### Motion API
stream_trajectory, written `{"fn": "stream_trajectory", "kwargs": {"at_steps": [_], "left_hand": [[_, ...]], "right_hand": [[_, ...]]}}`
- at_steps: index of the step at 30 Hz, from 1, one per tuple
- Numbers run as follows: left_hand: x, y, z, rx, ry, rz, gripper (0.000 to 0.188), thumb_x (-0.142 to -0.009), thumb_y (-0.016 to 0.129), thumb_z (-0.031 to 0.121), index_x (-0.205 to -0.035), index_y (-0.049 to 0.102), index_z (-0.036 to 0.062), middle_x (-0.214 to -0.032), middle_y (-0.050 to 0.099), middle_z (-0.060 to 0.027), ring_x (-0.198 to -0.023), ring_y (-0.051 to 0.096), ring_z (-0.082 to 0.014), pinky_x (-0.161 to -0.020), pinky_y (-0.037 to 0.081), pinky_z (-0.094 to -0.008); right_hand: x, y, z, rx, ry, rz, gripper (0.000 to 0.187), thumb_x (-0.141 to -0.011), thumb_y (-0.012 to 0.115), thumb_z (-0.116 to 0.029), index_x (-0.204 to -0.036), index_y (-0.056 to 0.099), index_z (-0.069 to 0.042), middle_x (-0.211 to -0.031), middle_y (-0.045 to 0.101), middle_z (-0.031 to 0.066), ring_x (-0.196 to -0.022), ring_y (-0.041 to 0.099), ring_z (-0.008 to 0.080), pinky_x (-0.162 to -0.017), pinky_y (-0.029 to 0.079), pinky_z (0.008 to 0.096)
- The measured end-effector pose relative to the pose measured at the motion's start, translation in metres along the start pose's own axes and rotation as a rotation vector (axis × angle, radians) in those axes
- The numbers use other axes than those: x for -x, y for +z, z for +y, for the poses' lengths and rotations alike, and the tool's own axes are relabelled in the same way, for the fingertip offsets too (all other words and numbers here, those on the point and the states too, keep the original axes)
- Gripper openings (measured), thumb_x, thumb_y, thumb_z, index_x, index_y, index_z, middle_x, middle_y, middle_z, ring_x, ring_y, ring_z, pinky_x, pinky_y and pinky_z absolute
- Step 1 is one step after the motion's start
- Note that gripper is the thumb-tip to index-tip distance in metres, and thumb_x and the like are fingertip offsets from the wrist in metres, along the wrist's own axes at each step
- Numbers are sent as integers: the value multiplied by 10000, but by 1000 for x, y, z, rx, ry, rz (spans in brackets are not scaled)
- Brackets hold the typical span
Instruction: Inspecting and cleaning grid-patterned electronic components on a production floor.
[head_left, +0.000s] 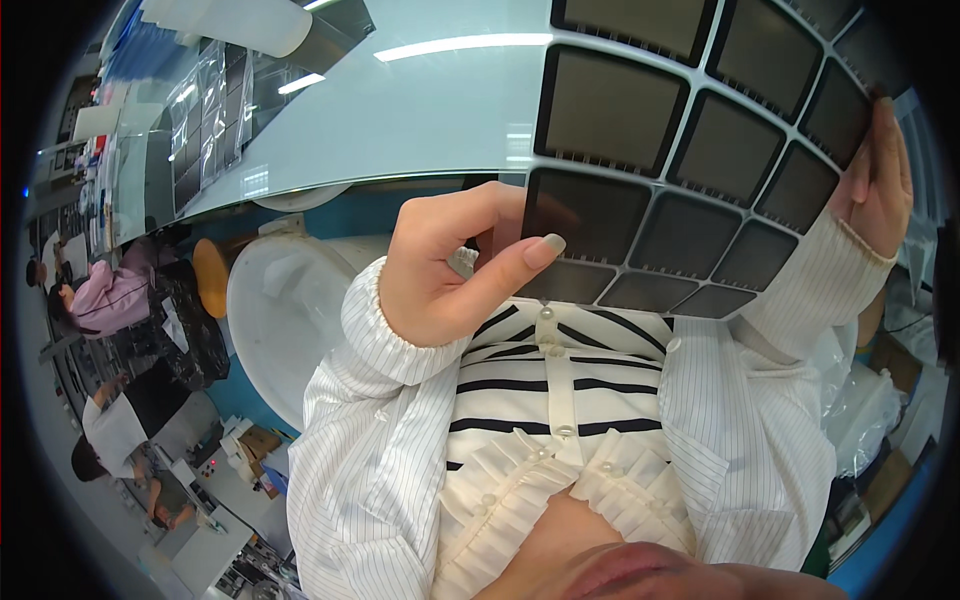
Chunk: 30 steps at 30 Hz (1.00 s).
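A pale sheet with a grid of dark, glossy rectangular panels (610, 110) is held up tilted in front of my chest. Each panel has a row of small tabs along one side, and the sheet's top runs out of view. My left hand (450, 260) pinches the sheet's lower left edge, thumb on the facing side and the other fingers partly hidden behind it. At the opposite edge, my right hand (882, 185) supports the sheet with its fingers along the side; part of that hand is hidden.
Beyond the sheet lies a glass-topped table (440, 110) with a clear-wrapped pack of similar dark panels (210, 120) and a white cylinder (240, 22). A white round tub (285, 310) stands below the table edge. Clear plastic bags (860, 415) lie at right. Other people (110, 300) sit at left.
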<state>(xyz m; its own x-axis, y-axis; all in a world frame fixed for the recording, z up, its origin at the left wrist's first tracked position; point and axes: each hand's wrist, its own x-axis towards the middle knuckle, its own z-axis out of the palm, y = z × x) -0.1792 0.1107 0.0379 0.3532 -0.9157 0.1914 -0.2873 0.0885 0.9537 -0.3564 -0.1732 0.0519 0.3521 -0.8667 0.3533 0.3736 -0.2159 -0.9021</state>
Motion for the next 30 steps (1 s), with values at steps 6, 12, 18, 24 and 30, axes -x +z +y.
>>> {"fn": "stream_trajectory", "kwargs": {"at_steps": [6, 12, 18, 24, 30], "left_hand": [[4, -3, -1, -14, -45, 15, 132, -846, 617, 75, -931, 649, -21, -688, 642, -41, -524, 544, -68, -504, 421, -187], [7, -6, -3, 3, -37, 59, 136, -845, 624, 80, -929, 648, -24, -688, 641, -39, -532, 535, -63, -502, 416, -186], [6, -3, 1, -35, -41, 192, 129, -831, 649, 77, -883, 653, -41, -641, 607, -25, -505, 469, -44, -466, 363, -174], [6, -4, 1, -62, 13, 275, 127, -819, 675, 82, -832, 664, -43, -596, 589, -21, -487, 464, -38, -443, 334, -162], [-5, -5, 8, -23, 29, 319, 121, -818, 681, 77, -825, 666, -43, -589, 587, -18, -484, 475, -38, -437, 335, -162]], "right_hand": [[-9, 5, -4, 61, -53, -87, 284, -960, 442, -93, -1179, 562, 42, -1049, 653, 139, -436, 396, 46, -529, 401, 120], [-14, 3, 2, 20, -95, -277, 288, -958, 434, -75, -1196, 555, 32, -1131, 624, 149, -482, 458, 41, -619, 440, 98], [-6, 47, -6, 293, -76, 223, 306, -963, 416, -76, -1225, 533, 31, -1153, 612, 154, -533, 495, 46, -730, 463, 140], [-26, 21, -1, 218, -64, 46, 314, -965, 410, -72, -1241, 520, 31, -1174, 603, 146, -622, 519, 45, -739, 440, 120], [-37, 12, 6, 337, -134, 19, 313, -966, 411, -74, -1238, 522, 33, -1159, 611, 145, -610, 507, 43, -763, 427, 110]]}}
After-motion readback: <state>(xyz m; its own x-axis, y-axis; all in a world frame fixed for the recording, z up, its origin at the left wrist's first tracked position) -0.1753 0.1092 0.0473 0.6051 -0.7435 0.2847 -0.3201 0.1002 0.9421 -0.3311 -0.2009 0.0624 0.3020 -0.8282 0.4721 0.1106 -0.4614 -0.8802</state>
